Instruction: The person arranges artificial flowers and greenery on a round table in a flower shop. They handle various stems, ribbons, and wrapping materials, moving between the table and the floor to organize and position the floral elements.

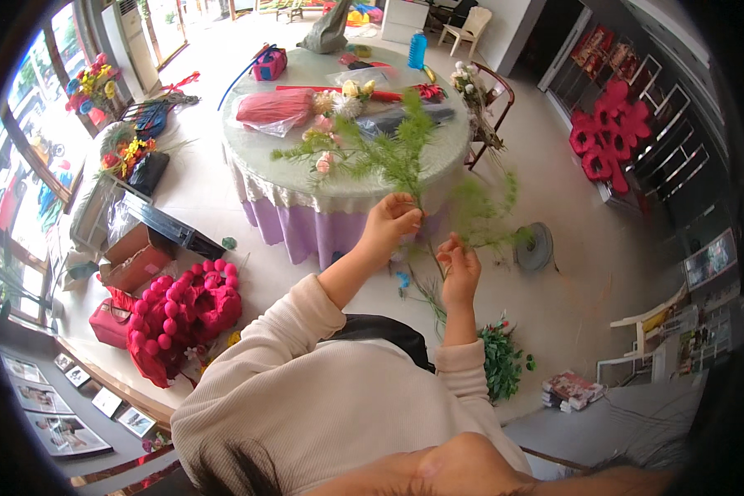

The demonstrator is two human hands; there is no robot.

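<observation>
My left hand [392, 224] pinches the stem of a feathery green foliage branch [403, 158], whose fronds spread over the near edge of the round table [266, 180]. Lower and to the right, my right hand [459, 266] has its fingers closed at the lower stem, beside a blurred frond [483, 208]. The thin stems run down between my hands towards my lap. On the table behind the branch lie a pink bundle in clear plastic [276, 108], cream and white artificial flowers [347, 105] and a dark plastic-wrapped bundle [437, 115].
Pink beads [170, 309] and red fabric [214, 307] lie at the left near a cardboard box [130, 260]. A grey round object [534, 246] stands on the floor at the right, a leafy green plant [502, 359] beside my right sleeve. A chair [502, 111] adjoins the table.
</observation>
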